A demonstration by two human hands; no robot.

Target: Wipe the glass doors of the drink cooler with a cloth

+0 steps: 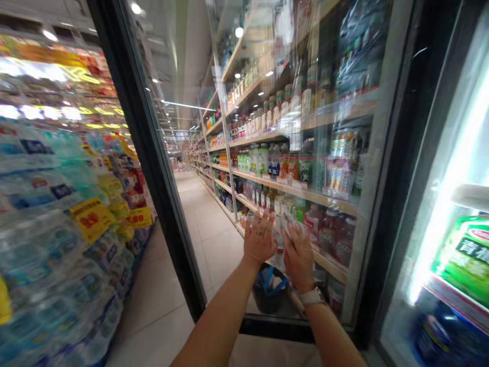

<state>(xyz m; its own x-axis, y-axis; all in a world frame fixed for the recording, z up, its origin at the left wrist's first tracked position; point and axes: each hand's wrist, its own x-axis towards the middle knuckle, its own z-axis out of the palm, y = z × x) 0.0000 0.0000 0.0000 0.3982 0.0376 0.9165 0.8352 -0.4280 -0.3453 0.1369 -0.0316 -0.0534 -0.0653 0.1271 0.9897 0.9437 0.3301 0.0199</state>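
A glass door (191, 168) with a black frame stands swung out in front of me. Against its pane, low down, my left hand (260, 239) lies with fingers stretched out and nothing in it. Just to its right, my right hand (298, 257) presses a crumpled white cloth (286, 222) to the glass. The cloth shows above and beside the fingers; the part under the palm is hidden. The right wrist wears a watch (311, 295).
Through the pane, shelves of bottled drinks (263, 159) run along the right. A dark bucket (269, 295) with blue straps or cloth stands on the floor behind the glass. Left are stacked water packs (49, 244); right, a lit cooler holds a green bottle (464, 255).
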